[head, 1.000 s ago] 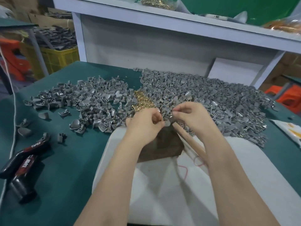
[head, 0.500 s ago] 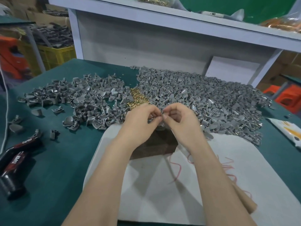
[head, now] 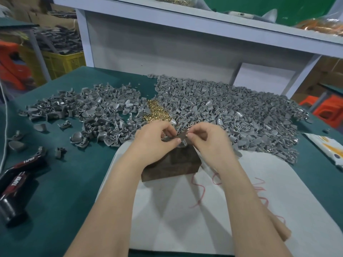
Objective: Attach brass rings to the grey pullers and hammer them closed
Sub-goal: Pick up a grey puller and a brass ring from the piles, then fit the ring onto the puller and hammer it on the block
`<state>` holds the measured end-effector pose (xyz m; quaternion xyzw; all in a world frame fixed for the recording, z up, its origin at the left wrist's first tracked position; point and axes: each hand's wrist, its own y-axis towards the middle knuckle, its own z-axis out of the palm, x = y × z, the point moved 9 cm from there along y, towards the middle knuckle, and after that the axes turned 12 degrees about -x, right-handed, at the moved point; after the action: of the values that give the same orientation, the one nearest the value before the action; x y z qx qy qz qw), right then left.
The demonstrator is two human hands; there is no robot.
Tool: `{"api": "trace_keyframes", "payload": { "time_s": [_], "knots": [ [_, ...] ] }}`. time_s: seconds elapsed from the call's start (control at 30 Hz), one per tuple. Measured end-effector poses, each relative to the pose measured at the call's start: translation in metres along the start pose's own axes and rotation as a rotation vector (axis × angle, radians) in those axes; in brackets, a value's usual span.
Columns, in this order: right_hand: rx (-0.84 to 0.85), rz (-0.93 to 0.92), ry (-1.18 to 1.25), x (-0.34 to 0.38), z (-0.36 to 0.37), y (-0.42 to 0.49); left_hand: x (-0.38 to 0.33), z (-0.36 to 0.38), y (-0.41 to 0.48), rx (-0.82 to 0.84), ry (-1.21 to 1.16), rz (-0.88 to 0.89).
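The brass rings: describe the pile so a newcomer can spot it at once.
Start at the green table, where grey pullers lie in two broad heaps, the left heap and the right heap. In the gap between them, just beyond the left hand, sits the pile of brass rings. It is the table's only gold, glittering patch among dull grey parts.

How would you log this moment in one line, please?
left hand pinches grey puller | right hand pinches same puller | above wooden block
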<state>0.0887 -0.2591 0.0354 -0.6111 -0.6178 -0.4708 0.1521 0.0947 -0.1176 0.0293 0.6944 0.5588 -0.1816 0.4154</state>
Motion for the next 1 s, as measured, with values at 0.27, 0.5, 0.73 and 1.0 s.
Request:
{"api": "trace_keyframes", "payload": {
  "time_s": [0.27,0.5,0.73,1.0],
  "knots": [
    [0.098,-0.225,-0.361,0.018,0.015,-0.007,0.002,0.008,-0.003,0.074,0.105,-0.029],
    [0.153,-0.342,-0.596,0.034,0.024,-0.007,0.000,0.010,-0.002,0.084,0.135,0.000],
    [0.156,-0.386,-0.801,0.046,0.033,-0.002,-0.001,0.012,-0.001,0.086,0.175,0.046],
    [0.123,-0.368,-0.812,0.052,0.033,-0.007,-0.003,0.014,0.001,0.085,0.243,0.055]
  ]
}}
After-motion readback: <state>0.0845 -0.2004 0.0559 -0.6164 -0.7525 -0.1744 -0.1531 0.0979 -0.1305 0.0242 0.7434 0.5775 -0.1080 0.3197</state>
